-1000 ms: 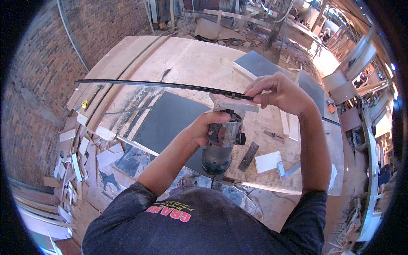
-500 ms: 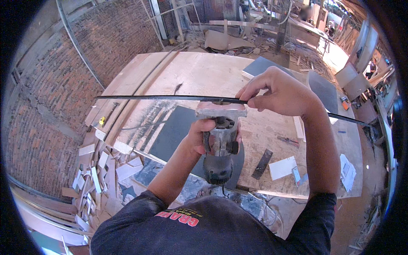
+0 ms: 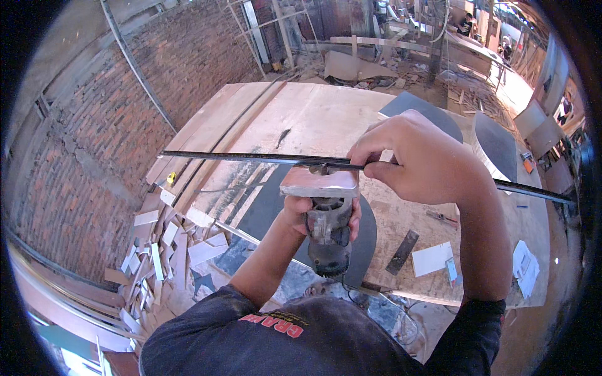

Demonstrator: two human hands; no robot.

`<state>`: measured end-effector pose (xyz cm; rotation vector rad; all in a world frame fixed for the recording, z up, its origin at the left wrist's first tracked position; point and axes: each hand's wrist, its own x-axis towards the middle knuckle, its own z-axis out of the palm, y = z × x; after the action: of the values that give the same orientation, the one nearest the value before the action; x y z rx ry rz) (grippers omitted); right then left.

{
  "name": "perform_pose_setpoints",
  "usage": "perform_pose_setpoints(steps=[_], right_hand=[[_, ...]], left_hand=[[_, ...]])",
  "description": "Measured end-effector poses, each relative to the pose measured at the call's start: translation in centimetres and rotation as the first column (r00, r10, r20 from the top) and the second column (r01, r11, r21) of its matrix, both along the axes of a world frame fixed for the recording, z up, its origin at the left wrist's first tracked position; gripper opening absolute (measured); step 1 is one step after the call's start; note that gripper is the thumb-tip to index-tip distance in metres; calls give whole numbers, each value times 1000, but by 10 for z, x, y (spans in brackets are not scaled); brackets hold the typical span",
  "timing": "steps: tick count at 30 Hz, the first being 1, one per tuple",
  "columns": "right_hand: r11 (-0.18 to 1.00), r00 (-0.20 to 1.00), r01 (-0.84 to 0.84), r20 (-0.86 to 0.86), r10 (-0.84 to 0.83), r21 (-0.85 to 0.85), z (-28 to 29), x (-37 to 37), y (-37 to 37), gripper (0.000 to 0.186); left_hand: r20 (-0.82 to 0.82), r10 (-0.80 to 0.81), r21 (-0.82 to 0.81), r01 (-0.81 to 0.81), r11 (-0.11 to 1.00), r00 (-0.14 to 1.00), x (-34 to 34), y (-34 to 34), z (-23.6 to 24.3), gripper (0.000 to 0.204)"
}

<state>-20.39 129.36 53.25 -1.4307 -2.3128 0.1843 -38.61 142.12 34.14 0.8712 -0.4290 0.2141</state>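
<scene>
My left hand (image 3: 296, 213) is wrapped round the body of a handheld trim router (image 3: 329, 229), its flat base plate (image 3: 320, 180) facing up and away from me. From the plate's far edge sticks a small bit (image 3: 322, 168). A long, thin black strip (image 3: 251, 156) runs crosswise right at the bit; whether they touch I cannot tell. Thumb and fingers of my right hand (image 3: 414, 156) pinch this strip just right of the bit. Behind my right forearm the strip passes out of sight, then shows again at the far right.
Below lies a large wooden worktable (image 3: 313, 113) with dark curved panels (image 3: 420, 113), a dark flat bar (image 3: 402, 252), a white board piece (image 3: 433, 259) and papers (image 3: 525, 266). Offcuts (image 3: 163, 250) litter the left floor beside a brick wall (image 3: 94, 169). A person (image 3: 465, 25) is far off.
The router's base plate has tilted, so more of its face shows. My right hand and the strip sit slightly lower and nearer. The whole view has shifted a little.
</scene>
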Motion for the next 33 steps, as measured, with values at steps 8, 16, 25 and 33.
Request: perform_pose_setpoints(steps=[8, 16, 25, 33], right_hand=[[997, 988, -39, -149, 27, -73, -15, 18, 13, 45], [987, 999, -40, -38, 35, -152, -8, 16, 16, 53], [978, 995, 18, -97, -39, -209, -8, 7, 13, 50], [986, 971, 71, -216, -104, -152, -8, -4, 8, 48]], left_hand=[[-136, 188, -16, -191, 981, 973, 1, -13, 16, 90], [-214, 334, -8, -344, 939, 918, 6, -15, 2, 78], [-246, 254, -20, -267, 963, 935, 2, -10, -4, 78], [-255, 248, -33, -265, 964, 935, 0, -12, -7, 77]])
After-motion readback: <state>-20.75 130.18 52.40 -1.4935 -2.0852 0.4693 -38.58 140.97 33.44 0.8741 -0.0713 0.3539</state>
